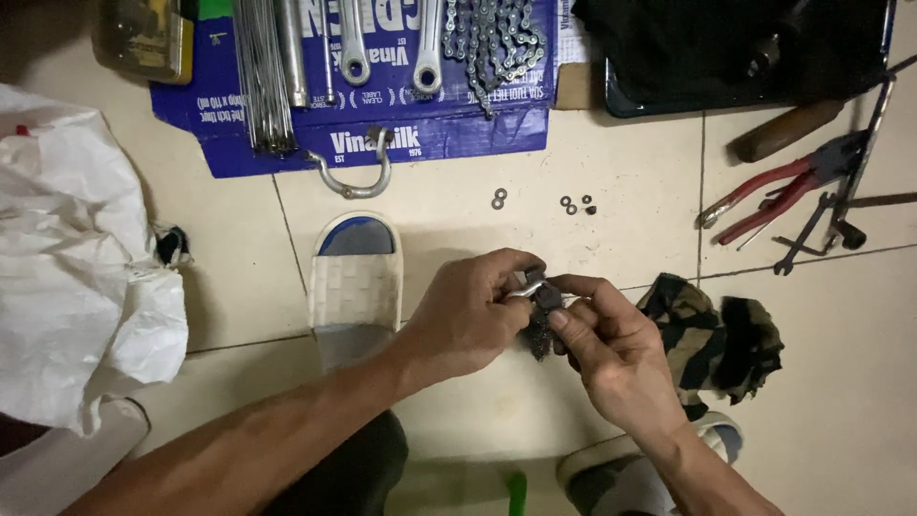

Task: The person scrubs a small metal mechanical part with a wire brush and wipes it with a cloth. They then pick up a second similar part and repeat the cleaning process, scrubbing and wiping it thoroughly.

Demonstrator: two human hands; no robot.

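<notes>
Head view, looking down at a tiled floor (pixel 611 172). At the centre of the frame the left hand (pixel 468 311) and the right hand (pixel 611 349) meet over a small dark metal part (pixel 541 304); the left thumb and forefinger are pinched shut on its bright, curved upper end, while the right thumb and fingers close round its dark lower portion, which looks grimy and is partly hidden by the fingers. The part is held clear of the floor, between the two hands. Judging from the layout, the work appears to be at a mid stage: just above the hands, a washer (pixel 499 199) and a few small nuts (pixel 577 204) lie loose and apart on the tile, not yet fitted to anything. Along the upper edge, a bicycle chain (pixel 492 43), two crank arms (pixel 392 43) and a bundle of spokes (pixel 265 76) rest on a flattened blue carton (pixel 449 134), with a U-shaped bracket (pixel 351 177) at its lower edge. Red-handled pliers (pixel 774 191) lie at the upper right, a camouflage rag (pixel 712 334) just right of the hands, a white sandal (pixel 355 282) to their left, and a white plastic bag (pixel 76 268) at the left edge.
</notes>
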